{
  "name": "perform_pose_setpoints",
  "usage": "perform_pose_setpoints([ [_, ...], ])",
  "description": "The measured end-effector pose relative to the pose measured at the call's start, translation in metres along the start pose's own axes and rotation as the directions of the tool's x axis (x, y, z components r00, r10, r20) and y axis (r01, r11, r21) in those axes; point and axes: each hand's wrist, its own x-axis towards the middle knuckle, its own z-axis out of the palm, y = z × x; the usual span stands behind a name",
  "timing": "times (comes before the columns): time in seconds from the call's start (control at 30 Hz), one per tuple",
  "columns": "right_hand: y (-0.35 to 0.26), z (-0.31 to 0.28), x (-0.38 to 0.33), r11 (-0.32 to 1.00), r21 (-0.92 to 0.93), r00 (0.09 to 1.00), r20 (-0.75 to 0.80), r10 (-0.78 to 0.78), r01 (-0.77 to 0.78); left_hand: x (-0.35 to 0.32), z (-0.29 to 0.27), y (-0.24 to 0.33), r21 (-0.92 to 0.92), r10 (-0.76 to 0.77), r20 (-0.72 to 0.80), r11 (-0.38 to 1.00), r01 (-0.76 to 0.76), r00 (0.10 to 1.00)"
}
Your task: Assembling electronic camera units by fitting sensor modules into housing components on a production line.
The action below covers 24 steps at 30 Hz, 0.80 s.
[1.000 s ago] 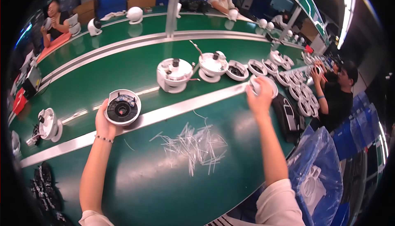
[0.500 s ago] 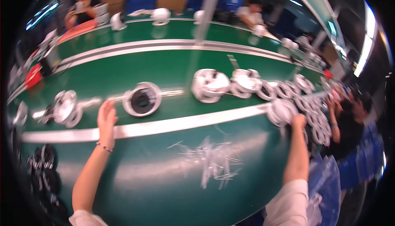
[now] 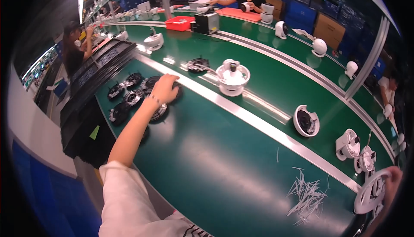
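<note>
Pale glare clouds the green tabletop, and straight edges bow toward the black rim.

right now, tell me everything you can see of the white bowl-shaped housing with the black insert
The white bowl-shaped housing looks like smooth, glossy plastic. Its thick rim has a notch near the top, and a round black insert sits inside; finer detail is too small to tell. It rests on the green surface beyond the pale strip, its open side showing, gripped by nothing.
</note>
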Motion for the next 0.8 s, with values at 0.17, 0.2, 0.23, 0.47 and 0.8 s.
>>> perform_pose_setpoints([
  [0.17, -0.151, 0.158, -0.05, 0.8, 0.107, 0.573, 0.643, -0.508, 0.59, 0.016, 0.001, -0.057, 0.267, -0.31, 0.488, 0.943, 0.199, 0.816],
  [0.2, -0.178, 0.167, -0.07, 0.758, 0.161, 0.495, 0.668, -0.555, 0.632, 0.023, 0.018, -0.061, 0.315, -0.328, 0.489, 0.93, 0.187, 0.808],
  [0.23, -0.196, 0.177, -0.081, 0.801, 0.191, 0.376, 0.805, -0.458, 0.567, 0.027, 0.03, -0.066, 0.38, -0.364, 0.489, 0.907, 0.182, 0.792],
  [0.47, -0.235, 0.246, -0.154, 0.403, 0.146, 0.255, 0.573, -0.779, 0.904, 0.026, 0.042, -0.028, 0.314, -0.433, 0.459, 0.896, 0.314, 0.776],
  [0.8, -0.256, 0.238, -0.151, 0.845, 0.051, 0.74, 0.457, -0.494, 0.533, -0.002, 0.033, 0.124, -0.023, 0.01, 0.632, 1.0, 0.006, 0.775],
])
